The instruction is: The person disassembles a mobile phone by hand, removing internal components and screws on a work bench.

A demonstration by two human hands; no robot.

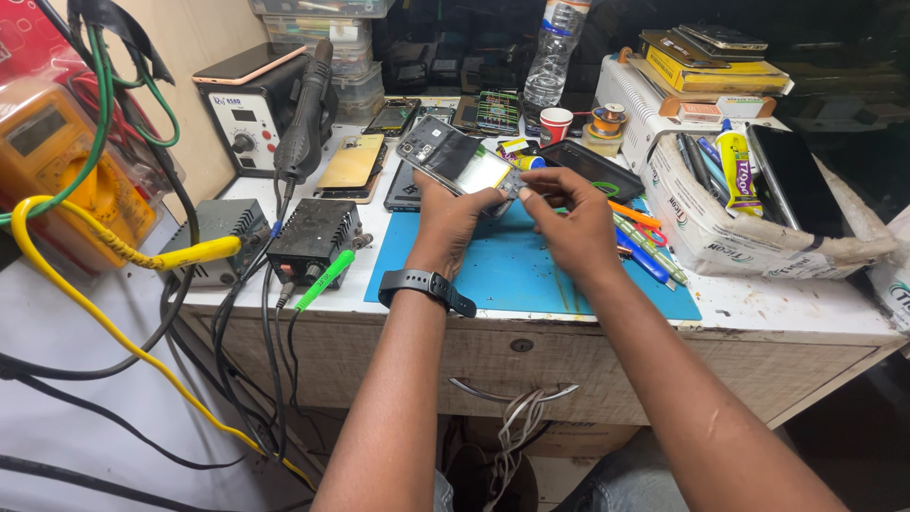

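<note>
An opened smartphone [453, 157] with its back off, showing a yellow-green battery and circuit parts, is held tilted above a blue work mat [517, 270]. My left hand [451, 220] grips it from below; a black watch sits on that wrist. My right hand [567, 218] pinches the phone's lower right end with thumb and forefinger. Whether a small part sits between those fingers is hidden.
A soldering station with hot-air wand [270, 109], two black boxes with cables [313, 232], spare phones [353, 163], a water bottle [555, 47], a red cup [555, 123], pens [645, 242] and a white box of tools and glue [749, 204] crowd the desk. A drawer [512, 379] is below.
</note>
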